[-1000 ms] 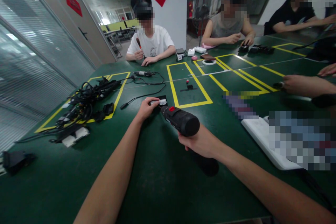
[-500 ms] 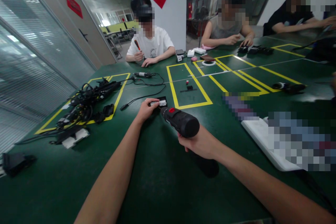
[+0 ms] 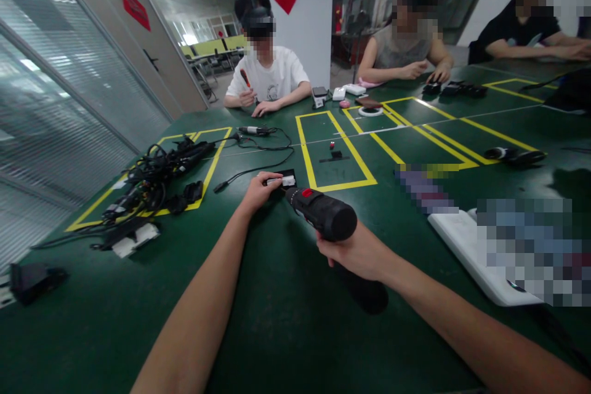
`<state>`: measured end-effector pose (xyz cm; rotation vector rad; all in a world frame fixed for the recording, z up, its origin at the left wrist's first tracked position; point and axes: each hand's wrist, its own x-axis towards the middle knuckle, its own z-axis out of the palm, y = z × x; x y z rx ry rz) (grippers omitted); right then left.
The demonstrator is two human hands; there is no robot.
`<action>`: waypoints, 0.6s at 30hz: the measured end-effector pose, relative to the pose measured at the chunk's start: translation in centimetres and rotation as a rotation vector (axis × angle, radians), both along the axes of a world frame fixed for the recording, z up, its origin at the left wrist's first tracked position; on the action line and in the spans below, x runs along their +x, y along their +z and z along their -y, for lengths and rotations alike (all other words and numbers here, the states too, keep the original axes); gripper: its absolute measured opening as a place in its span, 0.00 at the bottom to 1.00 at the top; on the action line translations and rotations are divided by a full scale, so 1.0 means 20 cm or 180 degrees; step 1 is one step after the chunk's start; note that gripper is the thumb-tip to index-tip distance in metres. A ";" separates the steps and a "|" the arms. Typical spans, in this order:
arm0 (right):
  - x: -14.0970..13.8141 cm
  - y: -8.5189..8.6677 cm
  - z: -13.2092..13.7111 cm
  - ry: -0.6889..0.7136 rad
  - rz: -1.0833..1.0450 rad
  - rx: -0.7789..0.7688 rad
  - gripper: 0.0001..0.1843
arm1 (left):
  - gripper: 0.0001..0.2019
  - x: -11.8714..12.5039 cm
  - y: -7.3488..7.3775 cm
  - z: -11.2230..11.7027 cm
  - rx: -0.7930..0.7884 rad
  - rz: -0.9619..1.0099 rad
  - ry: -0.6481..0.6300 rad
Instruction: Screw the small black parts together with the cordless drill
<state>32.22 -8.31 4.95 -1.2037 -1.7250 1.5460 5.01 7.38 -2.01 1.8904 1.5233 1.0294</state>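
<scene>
My right hand (image 3: 344, 246) is wrapped round the grip of a black cordless drill (image 3: 323, 214) with a red switch on top. The drill's nose points forward and left, at the near edge of a small black case (image 3: 289, 173) with a white part (image 3: 287, 181) in it. Whether the drill's tip touches the case I cannot tell. My left hand (image 3: 258, 191) rests low over the table, its fingers closed on the left end of the case and partly hiding it.
Left on the green table (image 3: 286, 332) lies a heap of black cables (image 3: 161, 178); a thin cable (image 3: 252, 169) runs just beyond my left hand. Yellow tape (image 3: 344, 186) marks rectangles. At right is a white device (image 3: 462, 252). Across the table, one person (image 3: 270, 77) holds a screwdriver (image 3: 245, 78); others sit rightward.
The view has shifted slightly, so the scene sits a little farther right. Both hands, the drill and the case keep nearly the same places relative to each other.
</scene>
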 end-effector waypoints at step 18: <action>0.00 0.01 0.00 -0.0009 0.0109 0.0017 0.11 | 0.18 0.00 -0.02 0.00 0.0078 -0.0040 -0.0023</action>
